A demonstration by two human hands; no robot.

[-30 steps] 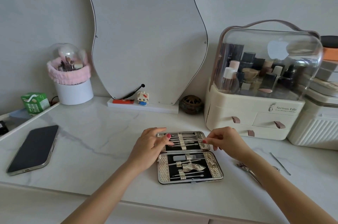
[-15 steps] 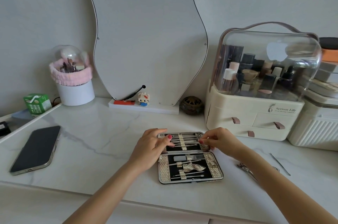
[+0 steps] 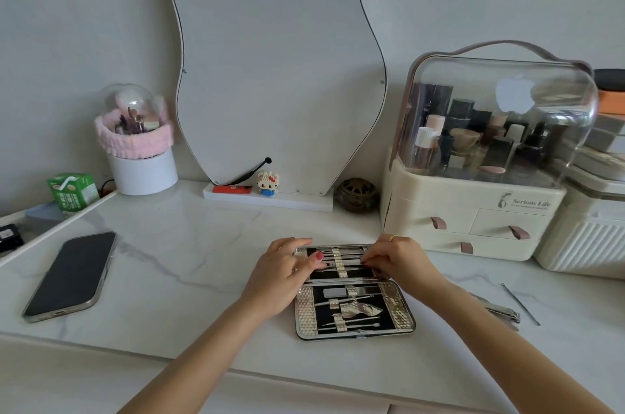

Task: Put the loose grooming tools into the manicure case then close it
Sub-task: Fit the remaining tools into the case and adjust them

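The manicure case (image 3: 351, 291) lies open on the desk (image 3: 189, 264). Left hand (image 3: 284, 273) rests spread on its far half, right hand (image 3: 395, 261) pinches a thin tool into the straps there. Clippers (image 3: 500, 310) and thin pick (image 3: 521, 303) lie loose to the right, probably next.
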